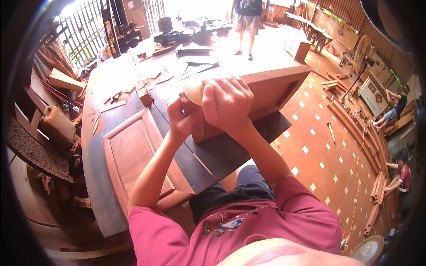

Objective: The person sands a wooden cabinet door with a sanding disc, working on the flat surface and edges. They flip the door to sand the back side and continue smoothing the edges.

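A brown wooden frame-like piece (277,80) with deep sides lies on the worn dark worktable (100,190). My left hand (179,117) is closed round the near left corner of this piece. Just right of it, my right hand (228,102) is closed on a round, pale yellow pad (193,94) at the same corner; my fingers cover part of it, and its exact kind does not show. Left of my left forearm, a reddish wooden panel (137,146) with a raised border lies flat on the table.
Small wood offcuts (114,99) and a wood block (143,94) lie farther up the table. A plastic jug (57,126) stands at the left. A person (247,24) stands beyond the table. On the tiled floor lie a hammer (331,132) and long planks (355,133).
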The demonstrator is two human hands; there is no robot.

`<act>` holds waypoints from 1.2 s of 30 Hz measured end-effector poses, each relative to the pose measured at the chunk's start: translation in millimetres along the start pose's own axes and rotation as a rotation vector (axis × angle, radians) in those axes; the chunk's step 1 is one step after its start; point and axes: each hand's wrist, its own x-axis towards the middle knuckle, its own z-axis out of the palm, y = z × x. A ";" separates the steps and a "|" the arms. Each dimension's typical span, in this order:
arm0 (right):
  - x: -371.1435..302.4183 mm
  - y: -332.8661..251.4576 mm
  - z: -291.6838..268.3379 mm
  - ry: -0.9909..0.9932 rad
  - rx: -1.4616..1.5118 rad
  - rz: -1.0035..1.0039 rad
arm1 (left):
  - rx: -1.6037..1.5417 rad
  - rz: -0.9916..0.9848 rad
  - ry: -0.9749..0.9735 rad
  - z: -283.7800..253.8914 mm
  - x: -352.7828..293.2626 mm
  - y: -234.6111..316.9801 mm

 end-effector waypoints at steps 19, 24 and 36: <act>-1.4 -1.9 -16.3 -0.003 0.047 -0.008 | 0.007 0.106 -0.058 4.6 -3.8 3.6; -0.4 1.9 -10.4 -0.010 0.051 -0.015 | -0.015 0.030 -0.085 1.0 -1.8 4.7; -3.2 34.1 -18.8 -0.085 0.033 -0.046 | -0.047 -0.117 -0.070 -1.0 -2.9 6.3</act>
